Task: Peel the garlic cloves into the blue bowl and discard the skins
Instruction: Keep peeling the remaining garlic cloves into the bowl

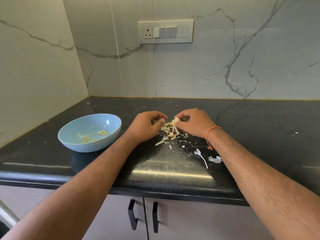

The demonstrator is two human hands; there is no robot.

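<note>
No text, label, brand, number or sign can be read here. The switch panel (pixel 165 31) on the marble wall above the table's far edge has a small dark mark along its lower rim, but it is too small and blurred to make out. The blue bowl (pixel 90 133), near the table's left edge, carries no print that shows.

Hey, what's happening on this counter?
A person is peeling garlic on the black stone countertop. The right hand pinches a papery garlic piece; the left hand is curled beside it. Loose skins lie beneath. The pale blue bowl holds a few peeled cloves.
</note>
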